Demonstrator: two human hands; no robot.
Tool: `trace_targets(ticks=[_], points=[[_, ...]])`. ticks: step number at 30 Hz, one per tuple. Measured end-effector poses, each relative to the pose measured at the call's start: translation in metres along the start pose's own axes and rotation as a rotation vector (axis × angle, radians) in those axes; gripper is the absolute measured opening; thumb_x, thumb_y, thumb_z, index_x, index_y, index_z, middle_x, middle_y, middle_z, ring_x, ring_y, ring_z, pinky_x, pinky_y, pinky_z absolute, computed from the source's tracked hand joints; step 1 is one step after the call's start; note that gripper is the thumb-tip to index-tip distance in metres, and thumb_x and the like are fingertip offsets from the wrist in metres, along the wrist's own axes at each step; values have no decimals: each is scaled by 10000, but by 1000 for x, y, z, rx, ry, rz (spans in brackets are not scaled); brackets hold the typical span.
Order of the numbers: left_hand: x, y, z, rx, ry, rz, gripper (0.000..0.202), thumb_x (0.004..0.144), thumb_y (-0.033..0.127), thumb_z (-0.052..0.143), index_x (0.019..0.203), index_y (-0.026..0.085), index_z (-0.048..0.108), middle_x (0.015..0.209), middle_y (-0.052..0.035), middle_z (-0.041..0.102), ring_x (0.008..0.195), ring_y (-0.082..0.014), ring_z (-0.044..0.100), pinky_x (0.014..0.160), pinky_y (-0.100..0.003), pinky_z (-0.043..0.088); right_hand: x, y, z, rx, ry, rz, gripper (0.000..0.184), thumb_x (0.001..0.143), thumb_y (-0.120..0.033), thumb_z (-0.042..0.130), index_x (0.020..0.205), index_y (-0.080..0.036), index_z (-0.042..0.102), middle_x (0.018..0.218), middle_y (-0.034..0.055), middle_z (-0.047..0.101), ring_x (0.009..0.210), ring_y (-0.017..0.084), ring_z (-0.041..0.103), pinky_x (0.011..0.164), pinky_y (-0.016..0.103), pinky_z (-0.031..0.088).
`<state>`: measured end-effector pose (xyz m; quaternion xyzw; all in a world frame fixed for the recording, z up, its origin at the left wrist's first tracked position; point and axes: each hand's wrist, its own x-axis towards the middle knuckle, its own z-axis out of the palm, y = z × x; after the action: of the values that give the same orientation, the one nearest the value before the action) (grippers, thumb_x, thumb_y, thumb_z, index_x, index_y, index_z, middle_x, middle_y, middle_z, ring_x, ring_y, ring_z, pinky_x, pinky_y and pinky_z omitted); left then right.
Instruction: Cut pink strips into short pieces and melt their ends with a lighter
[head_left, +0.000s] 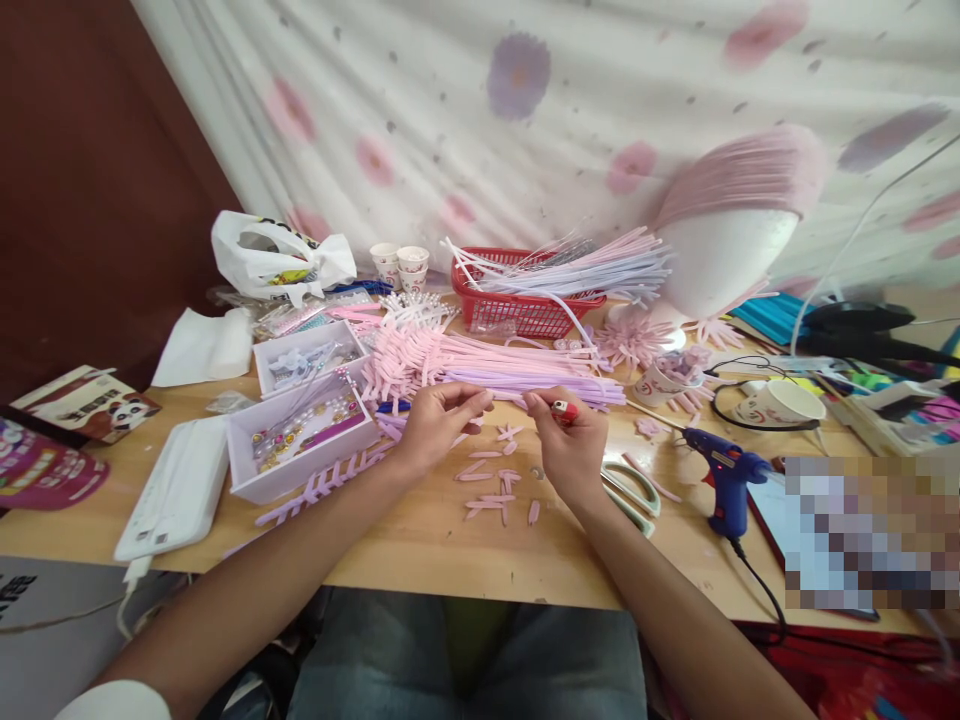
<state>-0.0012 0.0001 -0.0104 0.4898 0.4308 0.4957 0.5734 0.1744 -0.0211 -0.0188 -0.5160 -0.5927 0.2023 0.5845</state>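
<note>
My right hand (568,445) is closed around a red lighter (564,411), its metal end showing between thumb and fingers. Facing it, a short gap away, my left hand (439,428) pinches thumb and fingertip together; whatever sits in that pinch is too small to make out. On the table under both hands lie several short pink pipe cleaner pieces (491,500), some bent or crossed. Behind the hands is a bundle of long pink pipe cleaners (517,358) with lilac pipe cleaners (540,388) in front. Scissors (634,495) with pale green handles rest beside my right wrist.
A blue glue gun (726,480) stands at right, its cord hanging over the edge. White boxes (300,470) of beads and a power bank (176,490) are at left. Behind are a red basket (517,315), paper cups (412,270) and a white head-shaped form (720,250).
</note>
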Motion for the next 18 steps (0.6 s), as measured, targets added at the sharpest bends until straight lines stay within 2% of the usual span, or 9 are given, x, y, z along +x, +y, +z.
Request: trace_targets(ticks=[5,9,15,18], points=[[-3,9,2,-93,-9,-39,402,659,530,843,760,154,745,747,-25,677,680,-118,600,549,-207,565,0,-1,-2,-122,-11,-196,194,943,-328,646,816,-208,732,734,15,677,661,159,586,663,300,443],[-4,11,2,-128,-9,-64,414,616,516,876,720,144,728,681,-11,653,621,-103,587,519,-197,552,0,-1,-1,-150,-16,-265,168,953,-276,639,824,-212,724,758,17,694,687,161,616,670,298,452],[-2,7,2,-131,-64,-148,429,597,502,898,727,128,734,692,-39,704,580,-101,622,553,-219,568,0,-2,-1,-150,6,-252,185,955,-302,632,819,-216,724,764,23,692,693,167,616,672,304,455],[-2,5,1,-99,-52,-122,420,619,508,883,729,133,729,690,-41,712,584,-112,636,576,-240,579,0,-2,-1,-89,20,-132,220,949,-385,630,854,-213,728,770,31,677,675,166,582,649,304,441]])
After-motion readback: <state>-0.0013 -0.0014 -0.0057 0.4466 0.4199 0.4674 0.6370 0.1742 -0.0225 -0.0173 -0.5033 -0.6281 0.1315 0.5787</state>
